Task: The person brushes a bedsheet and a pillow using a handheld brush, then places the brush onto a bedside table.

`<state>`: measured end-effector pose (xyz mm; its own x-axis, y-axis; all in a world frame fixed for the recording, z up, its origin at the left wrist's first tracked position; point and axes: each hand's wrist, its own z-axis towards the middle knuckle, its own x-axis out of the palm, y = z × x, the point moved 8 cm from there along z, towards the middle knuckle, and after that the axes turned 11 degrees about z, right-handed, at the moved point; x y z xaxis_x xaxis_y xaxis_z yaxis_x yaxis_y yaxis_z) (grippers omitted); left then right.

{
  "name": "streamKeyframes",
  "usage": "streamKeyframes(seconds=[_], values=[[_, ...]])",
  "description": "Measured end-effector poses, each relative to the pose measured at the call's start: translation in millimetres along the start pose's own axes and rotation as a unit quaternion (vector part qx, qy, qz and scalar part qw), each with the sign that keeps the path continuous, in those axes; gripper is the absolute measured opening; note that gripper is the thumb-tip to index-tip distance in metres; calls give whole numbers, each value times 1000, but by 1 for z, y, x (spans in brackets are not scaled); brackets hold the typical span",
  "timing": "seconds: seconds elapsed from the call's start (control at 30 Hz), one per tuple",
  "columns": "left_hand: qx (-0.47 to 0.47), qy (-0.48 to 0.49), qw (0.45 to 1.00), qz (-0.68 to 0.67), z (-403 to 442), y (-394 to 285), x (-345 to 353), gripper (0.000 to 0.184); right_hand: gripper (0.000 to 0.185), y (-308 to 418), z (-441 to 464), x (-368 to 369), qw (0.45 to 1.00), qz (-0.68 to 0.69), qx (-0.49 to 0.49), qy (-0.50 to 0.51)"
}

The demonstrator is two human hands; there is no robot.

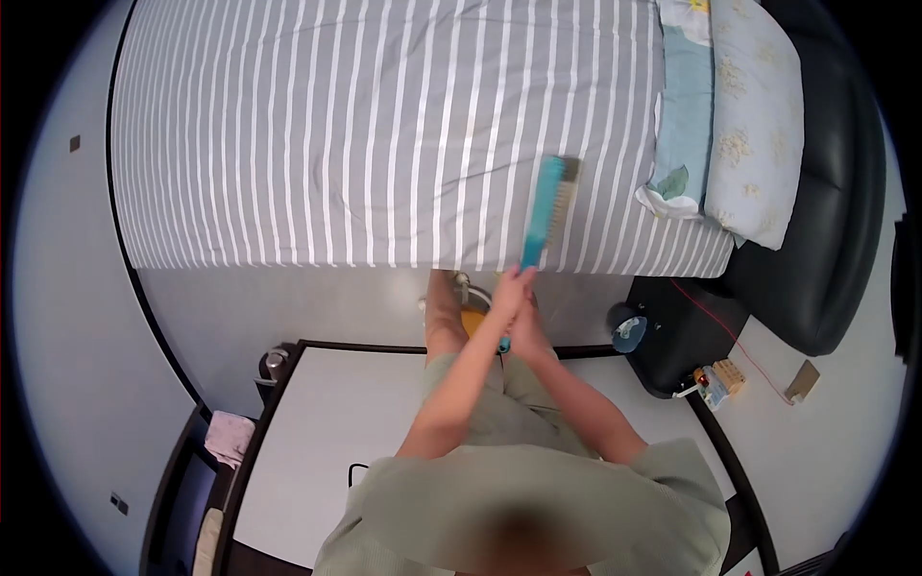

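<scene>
Both of my hands are closed round the handle of a turquoise bed brush with pale bristles. My left hand grips the handle further forward, close to the bed's edge. My right hand is wrapped round it nearer my body, and the handle's end pokes out below. The brush head lies over the grey-and-white striped sheet, bristles turned to the right; whether they press on the cloth I cannot tell.
On the right, a patterned pillow leans by the black headboard. A black nightstand stands below it. Behind me is a white-topped surface with a dark rim. A pink folded cloth sits at the lower left.
</scene>
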<state>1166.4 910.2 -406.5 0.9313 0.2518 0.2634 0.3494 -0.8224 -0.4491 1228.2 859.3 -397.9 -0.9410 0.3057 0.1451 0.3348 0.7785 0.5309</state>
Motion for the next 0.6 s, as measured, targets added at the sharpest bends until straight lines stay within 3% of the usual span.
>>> streamKeyframes(seconds=[0.13,0.2,0.3,0.4,0.43,0.53,0.6], values=[[57,-235,959,-147,-49,6,-93,21,38,-41,-17,64,956,-140,181,182],[40,-346,907,-238,-61,70,-145,21,41,-63,-32,94,886,-252,246,302],[76,-352,824,-438,-102,70,-165,23,43,-87,-55,123,769,-391,325,387],[77,-425,799,-418,-122,56,-182,25,40,-81,-69,145,770,-373,346,385],[119,-428,818,-365,-123,41,-185,23,42,-70,-70,150,794,-347,321,383],[119,-384,866,-297,-109,-18,-155,21,39,-26,-50,148,868,-280,158,379],[121,-238,945,-191,-87,-74,-120,22,34,42,-42,159,840,-418,-119,325]])
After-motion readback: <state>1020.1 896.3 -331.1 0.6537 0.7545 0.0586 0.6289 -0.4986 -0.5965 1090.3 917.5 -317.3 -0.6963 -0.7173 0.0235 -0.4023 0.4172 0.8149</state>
